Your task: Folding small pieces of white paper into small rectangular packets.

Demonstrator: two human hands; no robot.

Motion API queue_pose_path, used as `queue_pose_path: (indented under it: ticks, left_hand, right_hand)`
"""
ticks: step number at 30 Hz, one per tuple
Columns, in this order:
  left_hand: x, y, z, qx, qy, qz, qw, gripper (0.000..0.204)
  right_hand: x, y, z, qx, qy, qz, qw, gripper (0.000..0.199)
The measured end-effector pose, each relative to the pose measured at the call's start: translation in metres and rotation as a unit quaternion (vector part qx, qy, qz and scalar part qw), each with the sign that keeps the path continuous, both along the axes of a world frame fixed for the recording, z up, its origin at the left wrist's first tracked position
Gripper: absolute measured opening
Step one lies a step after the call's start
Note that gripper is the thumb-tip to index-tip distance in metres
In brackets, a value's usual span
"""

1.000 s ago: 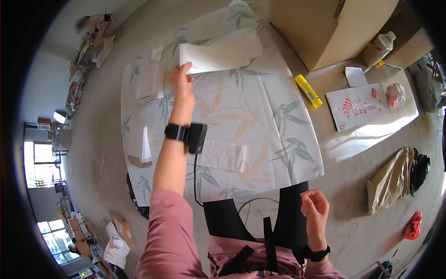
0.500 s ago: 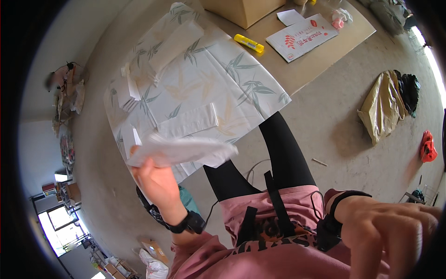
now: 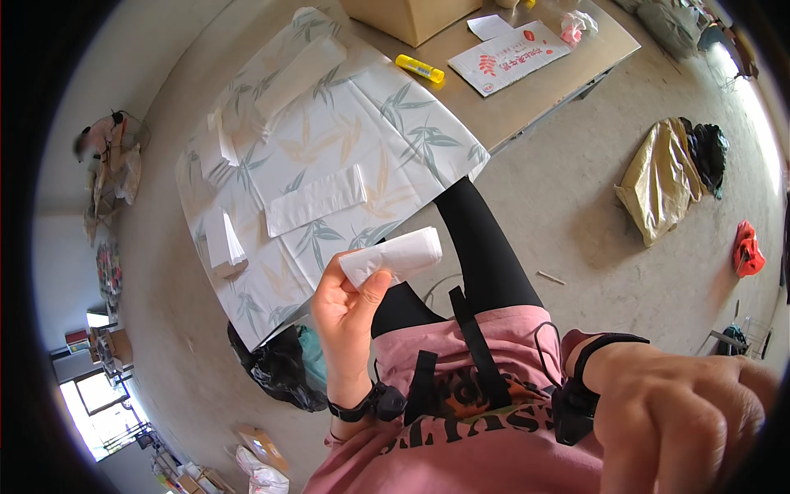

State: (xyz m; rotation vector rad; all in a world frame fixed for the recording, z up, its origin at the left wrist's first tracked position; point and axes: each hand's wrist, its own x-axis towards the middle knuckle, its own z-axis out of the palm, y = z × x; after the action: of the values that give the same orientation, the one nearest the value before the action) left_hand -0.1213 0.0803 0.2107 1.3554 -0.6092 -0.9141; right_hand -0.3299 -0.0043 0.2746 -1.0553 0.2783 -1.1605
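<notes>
My left hand [image 3: 346, 309] is closed on a folded bundle of thin white sheets [image 3: 399, 253], thumb in front and fingers behind. It is held above my lap, just off the table's near edge. A similar flat folded white strip [image 3: 317, 200] lies on the patterned table cover [image 3: 337, 136]. To its left stand white folded sheets [image 3: 222, 237] with fanned edges. My right hand [image 3: 679, 407] is raised close at the lower right, well away from the table. Its fingers are bent down and their tips are hidden, so anything in them cannot be made out.
Beyond the cover, a brown table [image 3: 461, 107] holds a yellow glue stick [image 3: 420, 68], a printed cardboard piece [image 3: 510, 59], crumpled tissue [image 3: 578, 28] and a cardboard box [image 3: 415, 18]. A black bag [image 3: 284, 370] sits below the left edge. Tan sacking [image 3: 658, 181] and a red bag [image 3: 747, 249] lie on the floor.
My left hand has drawn back to the right with the white bundle, off the table's near-left part. The bundle now looks narrower and more compact. My right hand stays about where it was.
</notes>
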Motion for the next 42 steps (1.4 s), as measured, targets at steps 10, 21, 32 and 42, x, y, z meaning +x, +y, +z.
queue_pose_path:
  ticks: [10, 21, 32, 42]
  left_hand:
    - [-0.008, 0.018, 0.008, -0.029, -0.004, 0.037, 0.999, 0.021]
    - [-0.009, 0.023, -0.022, 0.078, -0.137, 0.007, 0.987, 0.038]
    - [-0.03, 0.02, -0.022, 0.0, 0.394, 0.014, 0.919, 0.02]
    - [-0.045, 0.01, -0.015, 0.036, 0.136, 0.061, 0.988, 0.025]
  right_hand:
    - [0.033, -0.029, -0.036, 0.035, 0.264, 0.102, 0.958, 0.049]
    - [0.047, -0.006, -0.079, 0.162, 0.293, 0.164, 0.928, 0.016]
    - [0.039, -0.003, -0.081, 0.005, 0.338, 0.103, 0.936, 0.016]
    - [0.029, -0.007, -0.086, 0.091, 0.283, 0.103, 0.949, 0.02]
